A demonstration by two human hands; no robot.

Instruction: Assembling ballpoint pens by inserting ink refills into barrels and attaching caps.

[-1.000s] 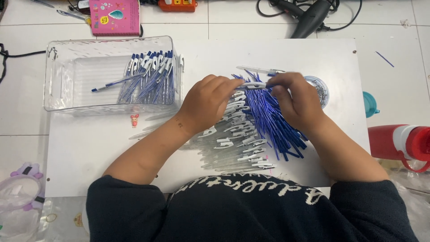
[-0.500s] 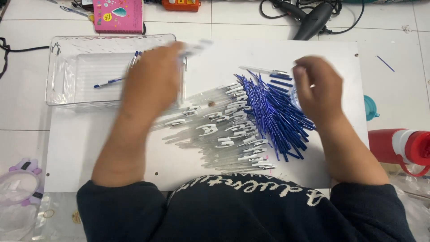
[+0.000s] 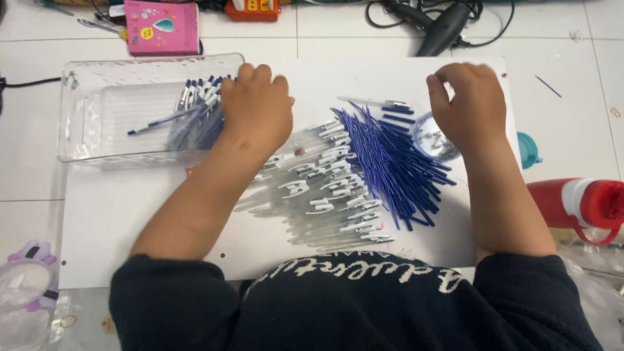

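My left hand [image 3: 257,107] lies palm down over the right end of a clear plastic tray [image 3: 84,140], its fingers spread over the blue-capped pens [image 3: 195,107] heaped inside. My right hand [image 3: 471,104] hovers with its fingers curled in, just above a small round clear dish [image 3: 437,144] of tiny parts; nothing shows in its grip. Between the hands, on a white board [image 3: 130,227], lie a fan of blue refills [image 3: 393,166] and a pile of clear pen barrels [image 3: 325,195]. One loose pen [image 3: 380,103] lies beyond the refills.
A pink box [image 3: 162,27] and an orange power strip [image 3: 257,9] lie at the back, with black cables and a black tool [image 3: 442,29]. At the right stand a red and white bottle [image 3: 578,203] and a teal lid [image 3: 528,151]. A purple-trimmed object [image 3: 26,279] sits front left.
My left hand has swung from the pile in the middle out to the tray and settled on the pens there. My right hand has lifted off the refills and moved to the small dish.
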